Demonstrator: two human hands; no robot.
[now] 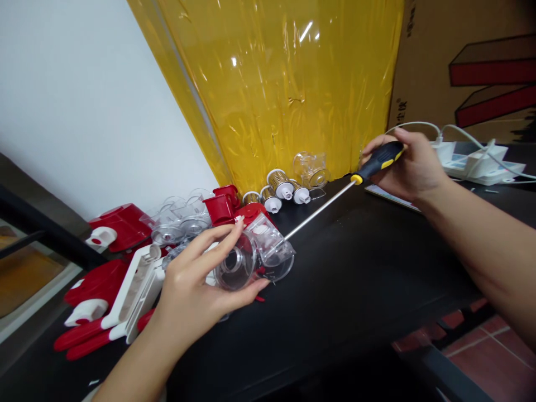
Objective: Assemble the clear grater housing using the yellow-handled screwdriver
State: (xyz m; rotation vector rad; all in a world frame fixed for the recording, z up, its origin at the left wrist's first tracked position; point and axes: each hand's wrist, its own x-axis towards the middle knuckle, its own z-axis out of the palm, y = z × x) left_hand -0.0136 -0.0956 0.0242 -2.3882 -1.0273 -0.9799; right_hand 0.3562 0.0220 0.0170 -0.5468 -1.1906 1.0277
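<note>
Between the spread thumb and fingers of my left hand (201, 273) is a clear plastic housing (268, 245) with a round opening facing left. My right hand (412, 162) grips a screwdriver (381, 159) by its black and yellow handle. The long metal shaft slants down to the left, and its tip meets the clear housing; what it touches there is too small to make out. Just behind the housing lie red plastic parts (221, 205). Metal grater drums (280, 183) with white ends lie farther back.
At left lie red and white bodies (121, 226), more clear housings (180, 218) and red-tipped white handles (129, 290). Another clear housing (312, 170) stands before the yellow sheeting (272, 84). A power strip with cables (486, 164) sits at right on the black table (355, 290).
</note>
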